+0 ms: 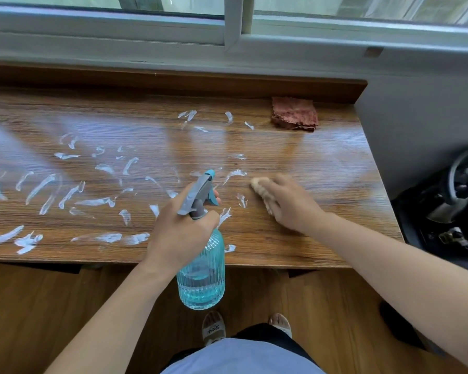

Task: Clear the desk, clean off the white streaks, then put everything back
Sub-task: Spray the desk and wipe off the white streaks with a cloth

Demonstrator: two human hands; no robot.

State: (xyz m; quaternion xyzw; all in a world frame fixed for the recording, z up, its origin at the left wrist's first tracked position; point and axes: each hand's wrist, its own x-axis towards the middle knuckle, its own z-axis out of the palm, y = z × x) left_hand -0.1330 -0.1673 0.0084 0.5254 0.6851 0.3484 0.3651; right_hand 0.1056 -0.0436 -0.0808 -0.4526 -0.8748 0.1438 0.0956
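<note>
The wooden desk (322, 163) is marked with several white streaks (52, 190) across its left and middle. My left hand (181, 228) grips the neck of a clear blue spray bottle (201, 276), a finger on the trigger, nozzle pointing away over the desk. My right hand (289, 203) presses a pale yellow cloth (261, 188) flat on the desk, right of the bottle. The desk to the right of that hand looks free of streaks and shiny.
A folded reddish-brown cloth (295, 114) lies at the desk's back right, near the raised back ledge (173, 82). A window (227, 20) runs behind. A black chair base (449, 206) stands right of the desk. My feet in sandals (214, 330) are on the wooden floor.
</note>
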